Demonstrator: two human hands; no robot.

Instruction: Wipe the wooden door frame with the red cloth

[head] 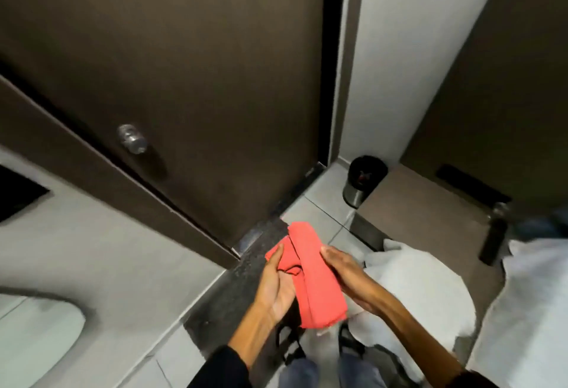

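Red cloth (310, 274): folded into a long strip, held in both hands low in front of the person, above the dark stone threshold (227, 292) at the foot of the door.
Left hand (276, 286): palm up under the loose bunched end, fingers curled around it, thumb on top.
Right hand (347, 277): pressed flat against the strip's outer edge, fingers closed on the fold.
Door frame (333, 58): the dark upright runs just right of the brown door (184, 58); the cloth is well apart from it, not yet touching wood.
Step, as I read it: folding the cloth into a pad before the first wipe.
Risk: the left end looks slack, so it could unfold or slip and drop onto the white laundry (418, 289) below.
Also: a small bin (364, 180) stands near the frame's foot, easy to knock on a low stroke.
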